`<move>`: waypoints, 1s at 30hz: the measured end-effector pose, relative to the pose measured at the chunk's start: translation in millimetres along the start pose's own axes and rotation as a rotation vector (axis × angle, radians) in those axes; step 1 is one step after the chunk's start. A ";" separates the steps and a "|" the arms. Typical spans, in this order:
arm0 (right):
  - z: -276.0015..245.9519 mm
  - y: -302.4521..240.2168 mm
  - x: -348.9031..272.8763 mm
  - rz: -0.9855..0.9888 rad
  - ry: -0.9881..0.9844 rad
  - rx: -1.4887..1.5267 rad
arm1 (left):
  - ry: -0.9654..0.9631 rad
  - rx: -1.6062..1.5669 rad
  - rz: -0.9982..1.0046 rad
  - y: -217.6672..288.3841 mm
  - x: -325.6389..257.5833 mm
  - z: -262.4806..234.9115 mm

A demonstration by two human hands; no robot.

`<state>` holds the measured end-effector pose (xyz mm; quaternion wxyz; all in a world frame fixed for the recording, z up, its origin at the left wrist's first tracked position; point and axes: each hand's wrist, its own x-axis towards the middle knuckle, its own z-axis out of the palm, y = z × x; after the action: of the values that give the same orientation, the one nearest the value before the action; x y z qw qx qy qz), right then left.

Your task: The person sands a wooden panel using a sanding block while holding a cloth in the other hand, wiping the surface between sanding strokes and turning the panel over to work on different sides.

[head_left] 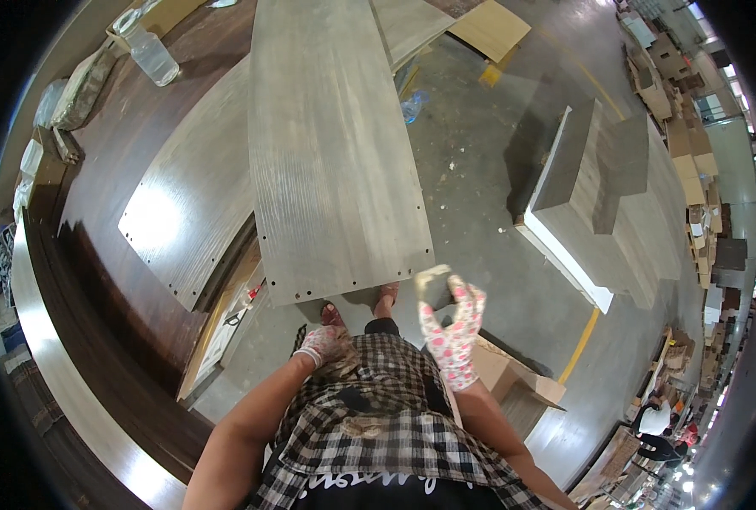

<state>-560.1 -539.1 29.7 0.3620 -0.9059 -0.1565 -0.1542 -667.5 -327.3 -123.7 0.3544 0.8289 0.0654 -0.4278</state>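
Note:
A long grey wood-grain board (335, 153) lies in front of me, its near end drilled with several small dark holes. My right hand (452, 336), in a white glove with pink dots, is raised beside the board's near right corner. Its thumb and a stained yellowish finger curl into a ring; whatever is between their tips is too small to tell. My left hand (321, 343), gloved too, is closed low against the checked apron (369, 416). Brownish, stained material shows at its fingers, and I cannot tell whether it is cloth or glove.
Another grey board (195, 183) lies under the long one on a dark brown surface (110, 178). A clear bottle (153, 55) stands at the far left. Stacked grey panels (608, 187) are on the right, an opened carton (514, 374) near my right arm. Cardboard boxes line the right side.

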 end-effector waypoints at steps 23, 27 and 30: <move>37.7 -58.2 -22.3 -0.223 -0.229 0.205 | 0.071 -0.002 0.096 3.4 6.9 4.6; 39.9 -52.1 -16.9 -0.150 -0.153 0.093 | 0.006 0.073 0.054 12.8 -4.9 -1.1; 47.7 -68.1 -20.9 -0.200 -0.345 0.127 | -0.010 -0.373 0.184 22.8 -4.6 -4.6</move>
<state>-598.0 -462.2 30.0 0.3693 -0.8742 -0.3146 -0.0218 -657.9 -340.3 -106.4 0.5398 0.7492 0.0658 -0.3782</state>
